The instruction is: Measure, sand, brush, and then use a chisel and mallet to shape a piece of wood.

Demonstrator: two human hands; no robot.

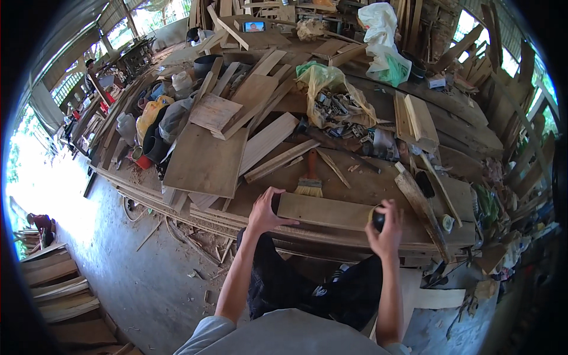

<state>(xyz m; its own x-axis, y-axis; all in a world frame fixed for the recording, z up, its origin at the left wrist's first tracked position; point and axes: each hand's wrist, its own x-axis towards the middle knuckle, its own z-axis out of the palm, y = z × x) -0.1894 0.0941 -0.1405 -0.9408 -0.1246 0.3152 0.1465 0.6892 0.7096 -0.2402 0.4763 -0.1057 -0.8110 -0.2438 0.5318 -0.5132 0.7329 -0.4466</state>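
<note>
A narrow wooden board (328, 212) lies crosswise along the near edge of the work surface. My left hand (266, 212) grips its left end, thumb along the near side and fingers over the far side. A small dark patch shows between those fingers and the board; what it is I cannot tell. At the board's right end, my right hand (387, 229) is closed round a rounded black thing with a yellowish edge (377, 219), partly hidden by the fingers. Just beyond the board rests a flat paintbrush (310, 178) with a reddish-brown handle and pale bristles.
Loose planks and a wide panel (207, 160) crowd the left. A plastic bag of metal parts (337, 100) sits farther back beside a long dark-handled tool (340, 145). To the right lie a rough wooden stick (421, 207) and a small tape roll (447, 223). A lit phone (254, 27) stands far back.
</note>
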